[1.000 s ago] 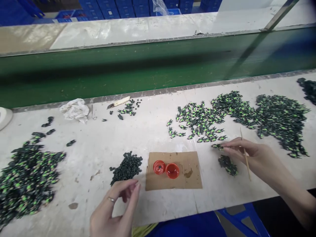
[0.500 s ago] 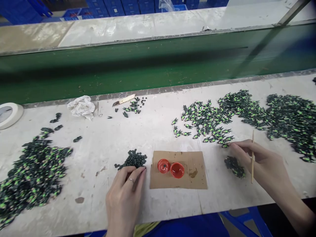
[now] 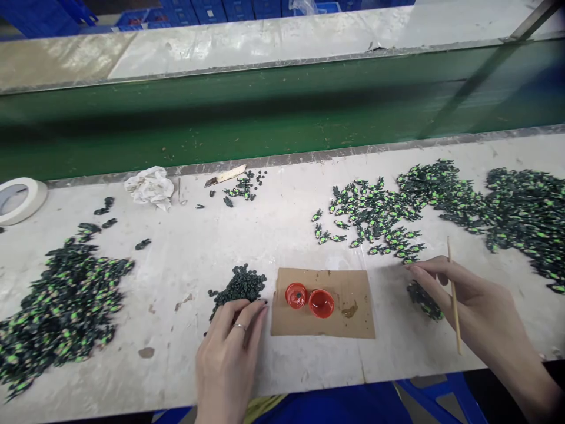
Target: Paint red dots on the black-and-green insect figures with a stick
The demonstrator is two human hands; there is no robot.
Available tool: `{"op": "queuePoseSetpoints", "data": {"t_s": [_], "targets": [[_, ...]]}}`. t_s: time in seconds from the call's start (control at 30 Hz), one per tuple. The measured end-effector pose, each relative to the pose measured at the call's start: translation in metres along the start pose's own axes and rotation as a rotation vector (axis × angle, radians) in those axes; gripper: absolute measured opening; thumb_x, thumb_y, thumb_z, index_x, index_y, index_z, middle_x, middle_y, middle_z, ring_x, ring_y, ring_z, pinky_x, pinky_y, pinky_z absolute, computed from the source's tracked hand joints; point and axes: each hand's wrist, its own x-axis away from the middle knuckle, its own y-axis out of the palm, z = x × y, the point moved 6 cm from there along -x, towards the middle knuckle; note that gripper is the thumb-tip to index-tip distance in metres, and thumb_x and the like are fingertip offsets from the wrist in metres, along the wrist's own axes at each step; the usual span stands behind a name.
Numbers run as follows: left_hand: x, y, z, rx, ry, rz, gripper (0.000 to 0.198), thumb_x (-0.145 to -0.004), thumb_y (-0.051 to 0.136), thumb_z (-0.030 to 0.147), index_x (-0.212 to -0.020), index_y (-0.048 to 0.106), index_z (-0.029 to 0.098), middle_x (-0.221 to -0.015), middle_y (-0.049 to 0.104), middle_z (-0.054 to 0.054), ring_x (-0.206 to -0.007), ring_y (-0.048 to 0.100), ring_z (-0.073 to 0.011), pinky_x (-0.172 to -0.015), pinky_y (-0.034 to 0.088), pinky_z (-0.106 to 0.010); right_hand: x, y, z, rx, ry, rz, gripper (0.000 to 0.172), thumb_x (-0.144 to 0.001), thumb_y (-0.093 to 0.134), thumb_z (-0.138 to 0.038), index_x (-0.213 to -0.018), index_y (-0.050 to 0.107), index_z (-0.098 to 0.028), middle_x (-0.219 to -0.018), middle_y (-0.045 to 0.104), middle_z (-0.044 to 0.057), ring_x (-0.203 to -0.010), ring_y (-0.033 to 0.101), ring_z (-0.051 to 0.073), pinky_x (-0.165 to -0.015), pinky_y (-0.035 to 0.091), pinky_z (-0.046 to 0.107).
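Observation:
My left hand point(image 3: 232, 347), a ring on one finger, is closed in a pinch at the near right edge of a pile of small dark discs point(image 3: 242, 284). A tiny dark disc point(image 3: 265, 302) shows at its fingertips. My right hand point(image 3: 463, 294) holds a thin wooden stick point(image 3: 454, 312) between its fingers. Its thumb and index finger come together beside the near edge of a spread of small black-and-green figures point(image 3: 375, 212). Partly under this hand lies a small dark clump of figures point(image 3: 424, 301). Between my hands, two red cups point(image 3: 321, 303) sit on a cardboard piece point(image 3: 326, 333).
A large heap of figures point(image 3: 62, 312) covers the left side; another heap point(image 3: 529, 218) lies at the right. Toward the back are a tape roll point(image 3: 37, 197), crumpled tissue point(image 3: 150, 187) and a flat stick point(image 3: 227, 175). A green strip point(image 3: 265, 115) runs behind the table.
The whole view has shifted slightly to the right. The stick in my right hand has tilted, its lower end swinging right. My left hand stays by the disc pile.

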Motion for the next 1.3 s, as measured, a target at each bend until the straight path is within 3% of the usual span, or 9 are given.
{"op": "queuePoseSetpoints", "data": {"t_s": [0.17,0.37,0.57,0.67,0.73,0.93,1.03,1.17,1.3], "targets": [[-0.004,0.002,0.005,-0.005,0.044,0.040,0.009,-0.099,0.067,0.009,-0.103,0.071,0.016,-0.099,0.069,-0.004,-0.086,0.066,-0.0148,-0.075,0.049,-0.026,0.010,0.005,-0.008,-0.010,0.047,0.029,0.027,-0.091,0.069,-0.049,-0.085,0.075,-0.024,-0.090,0.071,0.004,-0.080,0.061,0.020,-0.070,0.049,0.027],[0.012,-0.007,0.003,0.035,0.134,-0.037,0.019,-0.096,0.069,0.003,-0.107,0.071,0.018,-0.100,0.073,-0.005,-0.087,0.066,-0.0158,-0.081,0.051,-0.028,0.012,0.009,-0.011,-0.041,0.062,0.018,0.026,-0.091,0.070,-0.049,-0.084,0.076,-0.025,-0.092,0.074,0.003,-0.085,0.064,0.021,-0.072,0.050,0.027],[0.021,-0.006,-0.002,0.133,-0.052,-0.040,0.013,-0.101,0.066,0.018,-0.113,0.069,0.021,-0.103,0.076,-0.003,-0.087,0.074,-0.0125,-0.084,0.058,-0.021,0.009,0.013,-0.012,-0.043,-0.001,-0.033,0.028,-0.089,0.074,-0.054,-0.086,0.079,-0.026,-0.091,0.076,0.002,-0.082,0.068,0.020,-0.068,0.053,0.025],[0.018,0.001,0.001,0.159,-0.154,-0.038,0.010,-0.102,0.065,0.023,-0.110,0.070,0.024,-0.101,0.078,-0.001,-0.086,0.076,-0.0136,-0.080,0.060,-0.021,0.014,0.021,-0.025,-0.088,-0.075,-0.060,0.043,-0.108,0.046,-0.057,-0.103,0.078,-0.028,-0.088,0.073,0.002,-0.080,0.067,0.017,-0.073,0.055,0.025],[0.016,0.005,0.002,0.156,-0.205,-0.042,0.010,-0.102,0.064,0.024,-0.108,0.072,0.025,-0.100,0.078,0.000,-0.083,0.076,-0.0143,-0.077,0.060,-0.023,0.018,0.027,-0.035,-0.128,-0.139,-0.090,0.055,-0.112,0.028,-0.059,-0.113,0.074,-0.029,-0.085,0.070,0.003,-0.079,0.066,0.017,-0.073,0.057,0.026],[0.013,0.006,0.000,0.148,-0.220,-0.077,0.011,-0.103,0.064,0.025,-0.106,0.074,0.025,-0.102,0.079,0.000,-0.084,0.077,-0.0138,-0.073,0.059,-0.022,0.029,0.028,-0.058,-0.137,-0.255,-0.102,0.020,-0.110,0.051,-0.041,-0.105,0.064,-0.028,-0.094,0.071,0.000,-0.088,0.071,0.013,-0.075,0.058,0.015],[0.011,0.001,0.000,0.150,-0.164,-0.077,0.009,-0.102,0.064,0.023,-0.106,0.072,0.026,-0.100,0.078,0.003,-0.078,0.075,-0.0098,-0.073,0.058,-0.017,0.032,0.031,-0.066,-0.219,-0.280,-0.144,0.009,-0.105,0.062,-0.036,-0.103,0.069,-0.030,-0.097,0.078,-0.002,-0.092,0.078,0.012,-0.081,0.062,0.013],[0.010,-0.003,0.000,0.117,-0.115,-0.070,0.009,-0.101,0.065,0.022,-0.108,0.070,0.025,-0.096,0.078,0.004,-0.072,0.074,-0.0074,-0.068,0.057,-0.015,0.034,0.035,-0.074,-0.301,-0.307,-0.179,0.013,-0.104,0.067,-0.030,-0.104,0.078,-0.037,-0.096,0.082,-0.006,-0.086,0.080,0.011,-0.079,0.063,0.011],[0.009,0.000,0.000,0.067,-0.082,-0.079,0.007,-0.102,0.064,0.020,-0.104,0.069,0.024,-0.097,0.078,0.003,-0.076,0.076,-0.0092,-0.068,0.056,-0.017,0.035,0.035,-0.077,-0.338,-0.322,-0.159,0.018,-0.107,0.062,-0.029,-0.106,0.078,-0.038,-0.097,0.081,-0.007,-0.089,0.080,0.011,-0.081,0.064,0.012]]}}
